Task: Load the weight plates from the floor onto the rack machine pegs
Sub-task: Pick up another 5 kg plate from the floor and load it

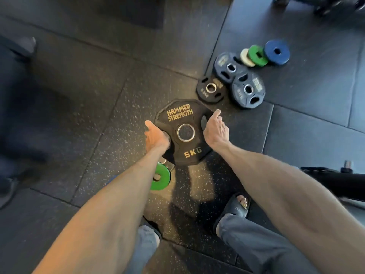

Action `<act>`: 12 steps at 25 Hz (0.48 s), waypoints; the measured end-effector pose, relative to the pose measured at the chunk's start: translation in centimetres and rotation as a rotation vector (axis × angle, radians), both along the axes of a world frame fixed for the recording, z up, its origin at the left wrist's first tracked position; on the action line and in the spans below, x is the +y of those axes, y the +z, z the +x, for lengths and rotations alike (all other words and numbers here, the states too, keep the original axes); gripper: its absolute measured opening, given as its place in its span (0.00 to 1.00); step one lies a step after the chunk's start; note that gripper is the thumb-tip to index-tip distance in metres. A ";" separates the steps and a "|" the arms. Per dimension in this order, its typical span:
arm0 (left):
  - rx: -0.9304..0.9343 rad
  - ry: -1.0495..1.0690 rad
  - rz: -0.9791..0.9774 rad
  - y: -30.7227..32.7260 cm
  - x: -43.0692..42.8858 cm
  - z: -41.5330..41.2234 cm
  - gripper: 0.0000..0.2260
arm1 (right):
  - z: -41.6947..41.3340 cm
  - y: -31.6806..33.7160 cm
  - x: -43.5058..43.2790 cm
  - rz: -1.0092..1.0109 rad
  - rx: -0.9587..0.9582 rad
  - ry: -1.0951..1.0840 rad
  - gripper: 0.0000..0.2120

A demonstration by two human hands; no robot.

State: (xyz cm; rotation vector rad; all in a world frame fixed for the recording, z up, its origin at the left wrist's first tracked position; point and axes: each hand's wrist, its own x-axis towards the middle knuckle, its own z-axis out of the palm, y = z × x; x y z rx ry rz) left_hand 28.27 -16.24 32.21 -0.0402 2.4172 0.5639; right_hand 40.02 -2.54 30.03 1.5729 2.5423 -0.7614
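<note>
Head: left hand (157,136), right hand (216,131) seemingly hold "HAMMER STRENGTH" 5KG plate (180,114)

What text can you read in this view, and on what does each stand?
"HAMMER STRENGTH": gold letters on the upper face of the large black plate.
"5KG": gold, near the lower edge of the same plate.
Gold lettering on the smaller black plates: too blurred to read.
</note>
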 end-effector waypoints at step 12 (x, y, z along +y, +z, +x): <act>0.583 -0.249 0.509 48.2 5.2 -3.9 0.20 | -1.8 51.0 3.1 0.383 0.581 -0.302 0.14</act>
